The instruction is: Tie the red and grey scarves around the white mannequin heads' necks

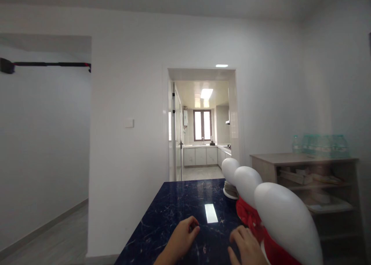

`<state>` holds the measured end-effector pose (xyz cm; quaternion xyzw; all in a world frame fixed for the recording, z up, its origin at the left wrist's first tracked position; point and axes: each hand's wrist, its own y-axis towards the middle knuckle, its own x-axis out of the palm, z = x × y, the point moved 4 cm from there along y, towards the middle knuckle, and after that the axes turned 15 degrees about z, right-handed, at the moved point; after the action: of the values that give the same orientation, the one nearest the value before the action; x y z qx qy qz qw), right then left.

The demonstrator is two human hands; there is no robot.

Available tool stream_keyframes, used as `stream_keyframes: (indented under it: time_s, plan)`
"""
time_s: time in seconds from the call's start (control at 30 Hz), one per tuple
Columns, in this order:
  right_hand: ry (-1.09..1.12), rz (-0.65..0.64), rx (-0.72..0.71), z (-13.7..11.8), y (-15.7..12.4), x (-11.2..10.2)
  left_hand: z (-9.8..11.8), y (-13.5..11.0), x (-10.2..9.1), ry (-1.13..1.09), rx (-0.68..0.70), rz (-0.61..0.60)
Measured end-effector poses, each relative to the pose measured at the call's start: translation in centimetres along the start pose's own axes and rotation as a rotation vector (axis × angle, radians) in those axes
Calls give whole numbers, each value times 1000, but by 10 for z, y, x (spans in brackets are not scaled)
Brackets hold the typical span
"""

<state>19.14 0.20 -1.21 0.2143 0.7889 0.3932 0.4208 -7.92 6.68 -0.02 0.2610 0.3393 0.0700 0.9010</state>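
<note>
My left hand (184,235) is over the dark blue marbled tabletop (174,199). Its fingers are loosely curled, with a gap between thumb and fingertips and nothing in them. To the right, my right hand (245,245) has its fingers bent and apart, holding nothing. Whether either hand touches the tabletop, I cannot tell. Close beside my right hand stand three smooth white egg-shaped forms (286,214) in a row along the table's right side. Red cloth (248,215) lies around the lower part of the nearer two. The farthest form has a pale ribbed base (230,189).
Behind the row, a wooden shelf unit (263,159) holds items on its shelves and several bottles (324,146) on top. Beyond the table's far edge, a doorway (237,114) opens onto a kitchen. A white wall (127,172) stands at the left.
</note>
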Motion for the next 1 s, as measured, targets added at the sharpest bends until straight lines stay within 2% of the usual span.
stream_keyframes:
  time_s: [0.07, 0.13, 0.2, 0.27, 0.4, 0.53, 1.0]
  plan:
    - [-129, -80, 25, -11, 25, 36, -12, -3, -2, 125, 47, 34]
    - [-206, -133, 52, -11, 38, 68, -29, -8, 1, 215, 57, 12]
    - [-226, -124, 66, -2, 40, 92, -42, -12, 6, 232, 53, -19]
    - [-188, -85, 87, 8, 36, 107, -48, -12, 8, 190, 60, -26]
    - [-43, -39, 117, 17, 26, 112, -46, -8, 12, 58, 34, -34]
    - [50, -68, 158, 17, 25, 109, -47, -8, 17, 66, 11, -53]
    - [103, -52, 165, 15, 22, 113, -47, -12, 16, 8, 2, -62]
